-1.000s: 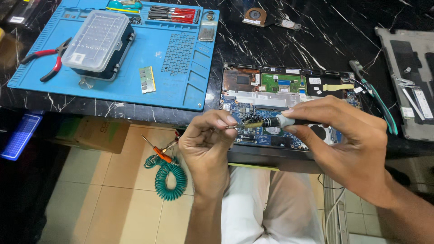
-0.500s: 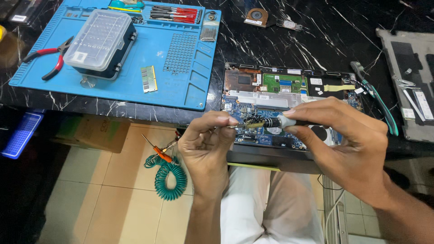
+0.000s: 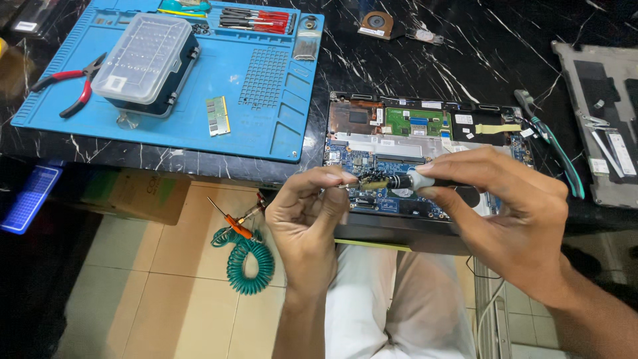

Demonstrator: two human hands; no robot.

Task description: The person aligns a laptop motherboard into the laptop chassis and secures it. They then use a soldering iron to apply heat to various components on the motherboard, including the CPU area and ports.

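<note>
Black marble table [image 3: 425, 66] with white veins is carrying everything. Blue work mat [image 3: 199, 113] is lying at 10 o'clock, corner overhanging the front edge. Opened laptop base [image 3: 419, 133] is sitting near centre, sticking out over the table's front edge. Small fan [image 3: 376, 24] is lying at 12 o'clock. Grey laptop cover [image 3: 601, 126] is resting at 3 o'clock, green-handled tool [image 3: 551, 143] lying just left of it.
</note>
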